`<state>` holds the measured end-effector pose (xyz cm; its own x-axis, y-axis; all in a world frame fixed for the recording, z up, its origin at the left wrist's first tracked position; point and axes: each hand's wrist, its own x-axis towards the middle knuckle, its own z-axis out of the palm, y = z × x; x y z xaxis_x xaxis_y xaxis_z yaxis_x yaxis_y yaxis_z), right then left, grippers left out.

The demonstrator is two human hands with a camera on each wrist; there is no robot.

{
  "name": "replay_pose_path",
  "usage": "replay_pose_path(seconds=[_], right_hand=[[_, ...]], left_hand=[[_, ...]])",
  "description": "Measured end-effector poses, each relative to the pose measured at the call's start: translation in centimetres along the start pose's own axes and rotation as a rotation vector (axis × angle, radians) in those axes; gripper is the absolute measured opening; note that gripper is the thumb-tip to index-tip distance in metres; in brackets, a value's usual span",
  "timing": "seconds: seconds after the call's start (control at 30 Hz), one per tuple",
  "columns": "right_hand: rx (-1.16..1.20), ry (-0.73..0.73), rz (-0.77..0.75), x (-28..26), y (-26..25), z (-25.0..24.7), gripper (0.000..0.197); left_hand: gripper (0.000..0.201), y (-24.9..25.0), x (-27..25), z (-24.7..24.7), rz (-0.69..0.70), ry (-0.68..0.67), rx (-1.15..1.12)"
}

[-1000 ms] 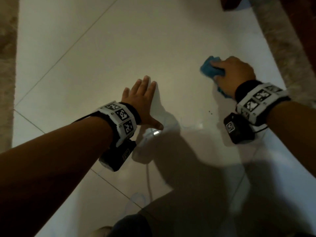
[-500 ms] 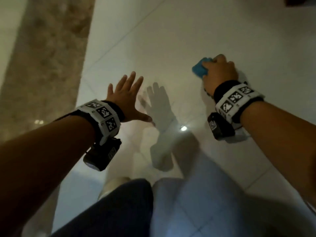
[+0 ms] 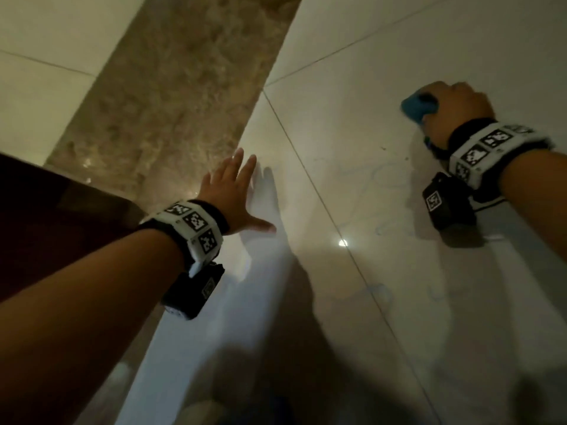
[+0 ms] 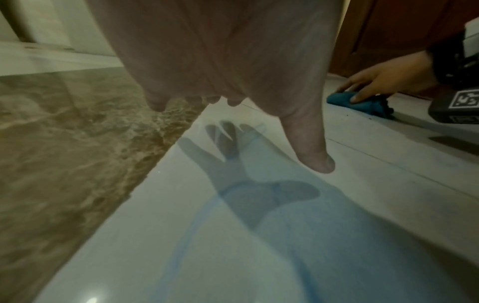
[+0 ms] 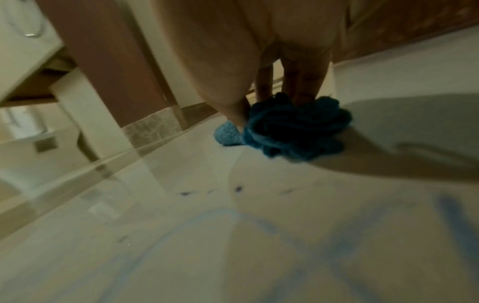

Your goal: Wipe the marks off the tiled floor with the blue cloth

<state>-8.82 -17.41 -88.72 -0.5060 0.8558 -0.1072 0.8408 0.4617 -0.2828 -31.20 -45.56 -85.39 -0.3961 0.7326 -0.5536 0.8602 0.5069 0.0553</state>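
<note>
Cloth (image 3: 418, 109) bunched under right hand's (image 3: 454, 110) grip.

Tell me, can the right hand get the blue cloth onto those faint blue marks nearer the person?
Probably yes. The right hand already grips the blue cloth on the tiled floor, and the faint blue marks lie on bare tile just nearer the person, with nothing between.

**Dim room, glossy floor, soft pictures**

Light is low and warm. A small bright glare spot (image 3: 343, 242) sits on the tiled floor (image 3: 399, 41), with another at the left wrist view's bottom edge. The left hand (image 3: 228, 197) throws doubled shadows. Both wrist views are blurred, stretched at their edges; the right's foreground is smeared.
</note>
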Motion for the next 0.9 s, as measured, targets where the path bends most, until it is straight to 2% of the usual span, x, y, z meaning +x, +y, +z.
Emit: replay_pose_path(seconds=[0.1,0.27,0.33,0.4,0.47,0.53,0.6,0.73,0.8,0.9], right_hand=[[0.018,-0.059,0.000,-0.4,-2.9,1.0,0.045],[0.074,-0.122,-0.311,-4.4,-11.1,4.7,0.043],[0.026,-0.144,-0.395,-3.2,-12.1,4.7,0.044],[-0.009,-0.153,-0.365,-0.4,-11.7,4.2,0.045],[-0.008,-0.127,-0.260,1.7,-11.5,3.9,0.046],[0.002,-0.116,-0.215,1.4,-13.1,4.6,0.044],[0.026,-0.164,-0.297,-1.0,-15.2,5.8,0.041],[-0.007,-0.208,-0.583,-5.0,-17.2,6.9,0.042],[0.012,-0.197,-0.568,-3.6,-16.7,6.3,0.043],[0.037,-0.178,-0.400,-0.8,-15.9,5.9,0.042]], left_hand=[[0.135,-1.1,1.4,0.0,0.047,-0.007,-0.033],[0.142,-1.8,4.0,1.5,0.067,0.027,-0.060],[0.142,-2.0,4.4,1.8,0.073,0.028,-0.066],[0.142,-2.1,4.4,1.9,0.079,0.029,-0.069],[0.142,-2.2,4.4,1.8,0.081,0.029,-0.079],[0.142,-2.2,4.4,1.7,0.078,0.026,-0.089],[0.142,-2.1,4.4,1.6,0.069,0.019,-0.090],[0.141,-2.1,4.3,1.5,0.078,0.013,-0.058],[0.142,-2.7,4.0,1.2,0.088,0.011,-0.064],[0.145,-3.8,2.9,1.0,0.088,0.026,-0.060]])
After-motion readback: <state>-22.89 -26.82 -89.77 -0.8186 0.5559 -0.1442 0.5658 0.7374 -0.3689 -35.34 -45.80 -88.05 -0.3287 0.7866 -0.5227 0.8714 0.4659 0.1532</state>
